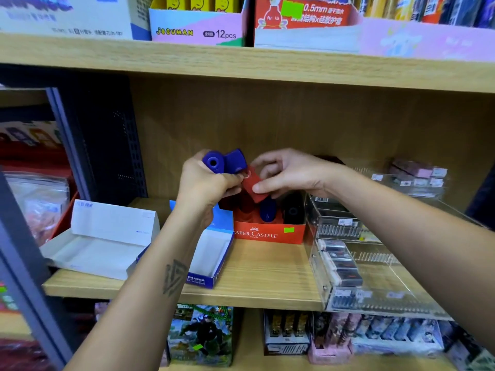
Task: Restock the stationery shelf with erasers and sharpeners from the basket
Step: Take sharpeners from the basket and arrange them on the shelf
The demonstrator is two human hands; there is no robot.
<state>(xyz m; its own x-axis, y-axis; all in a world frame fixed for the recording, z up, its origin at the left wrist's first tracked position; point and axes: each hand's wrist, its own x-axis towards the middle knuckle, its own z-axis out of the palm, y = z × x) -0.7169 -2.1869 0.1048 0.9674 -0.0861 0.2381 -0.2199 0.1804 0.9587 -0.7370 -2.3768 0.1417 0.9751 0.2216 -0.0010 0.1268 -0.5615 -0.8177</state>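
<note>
while left fingers (211,183) clutch rounded blue sharpeners (225,162), right fingers (270,187) pinch a flat red one (253,184).

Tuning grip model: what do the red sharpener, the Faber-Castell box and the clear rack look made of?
Red sharpener: seems hard plastic, smooth and matte. Faber-Castell box: printed cardboard with folded edges, probably. Clear rack: see-through with glossy edges, likely acrylic.

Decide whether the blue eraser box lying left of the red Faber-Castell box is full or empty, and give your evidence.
Empty as far as visible: the blue eraser box shows only its bare white inside. The left forearm hides part of it.
</note>
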